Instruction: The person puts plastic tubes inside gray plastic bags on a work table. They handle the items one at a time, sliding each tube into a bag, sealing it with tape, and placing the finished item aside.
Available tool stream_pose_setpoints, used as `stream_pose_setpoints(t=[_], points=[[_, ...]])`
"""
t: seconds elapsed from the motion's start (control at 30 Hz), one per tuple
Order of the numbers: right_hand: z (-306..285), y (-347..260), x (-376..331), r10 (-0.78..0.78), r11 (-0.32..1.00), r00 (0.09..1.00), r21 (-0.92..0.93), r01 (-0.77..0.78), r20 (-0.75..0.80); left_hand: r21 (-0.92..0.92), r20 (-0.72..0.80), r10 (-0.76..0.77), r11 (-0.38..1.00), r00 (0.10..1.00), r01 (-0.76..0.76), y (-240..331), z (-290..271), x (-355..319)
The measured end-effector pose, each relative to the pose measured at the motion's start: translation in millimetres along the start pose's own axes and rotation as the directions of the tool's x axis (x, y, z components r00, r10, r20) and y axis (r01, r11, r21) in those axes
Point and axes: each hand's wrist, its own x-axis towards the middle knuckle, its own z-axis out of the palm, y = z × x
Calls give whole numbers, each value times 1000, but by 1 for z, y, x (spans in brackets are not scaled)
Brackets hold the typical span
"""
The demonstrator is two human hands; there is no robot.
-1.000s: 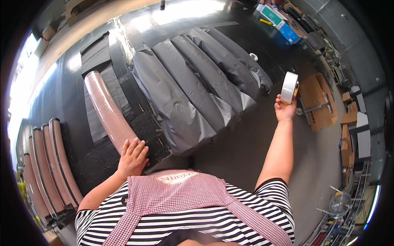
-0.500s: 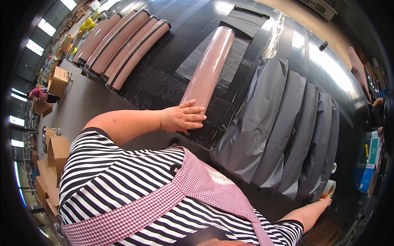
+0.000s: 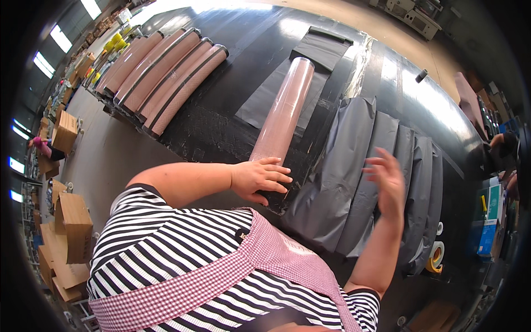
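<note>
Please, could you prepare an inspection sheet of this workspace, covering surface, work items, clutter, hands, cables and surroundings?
Surface: black table, glossy, scuffed.
Work items: pink roll in clear film, partly over a grey sheet; grey-wrapped bundles beside it; tape roll at their right.
Clutter: green-and-blue box at right.
Hands: left hand rests on the pink roll's near end; right hand raised over the bundles, blurred, apparently empty.
Cables: nothing seen.
Surroundings: cardboard boxes and another person, far left.
</note>
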Motion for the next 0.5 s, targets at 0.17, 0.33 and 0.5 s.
stream_pose_setpoints(t=[0.17, 0.33, 0.5], points=[[176, 34, 81, 259, 887, 964, -409, -214, 58, -203, -564, -262, 963, 784, 176, -7, 20, -30], [264, 42, 115, 274, 758, 934, -546, -357, -229, -902, -423, -826, 422, 373, -89, -33, 58, -47], [274, 71, 134, 292, 932, 911, -125, -339, -290, -987, -158, -775, 118, 612, -106, -72, 39, -68]])
